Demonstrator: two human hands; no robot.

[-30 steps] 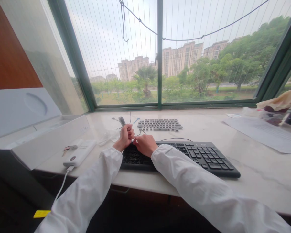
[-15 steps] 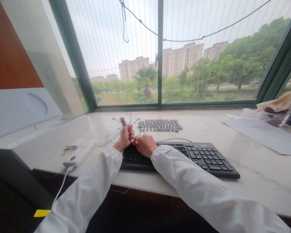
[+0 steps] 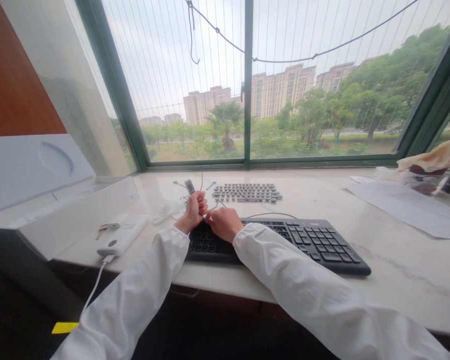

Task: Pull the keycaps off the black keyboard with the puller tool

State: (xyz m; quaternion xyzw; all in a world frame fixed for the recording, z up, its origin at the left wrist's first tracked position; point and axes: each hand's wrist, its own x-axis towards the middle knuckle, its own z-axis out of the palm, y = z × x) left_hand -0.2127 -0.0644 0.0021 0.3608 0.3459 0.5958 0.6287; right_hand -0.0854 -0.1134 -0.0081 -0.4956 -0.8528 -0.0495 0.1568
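A black keyboard (image 3: 322, 245) lies near the counter's front edge, and many of its left-side keys are off. My left hand (image 3: 195, 211) is closed around a dark, grey-tipped tool (image 3: 189, 186) above the keyboard's upper left. Right beside it, my right hand (image 3: 224, 222) is closed over the left part of the keyboard, its fingertips close to the left hand. What the right fingertips pinch is too small to make out. Removed keycaps (image 3: 247, 192) stand in rows behind the keyboard.
At the left are an open white box (image 3: 78, 210) and a white power bank (image 3: 123, 236) with a cable. Clear plastic (image 3: 168, 212) lies near my left hand. Paper sheets (image 3: 408, 207) are at the right, with a window behind the counter.
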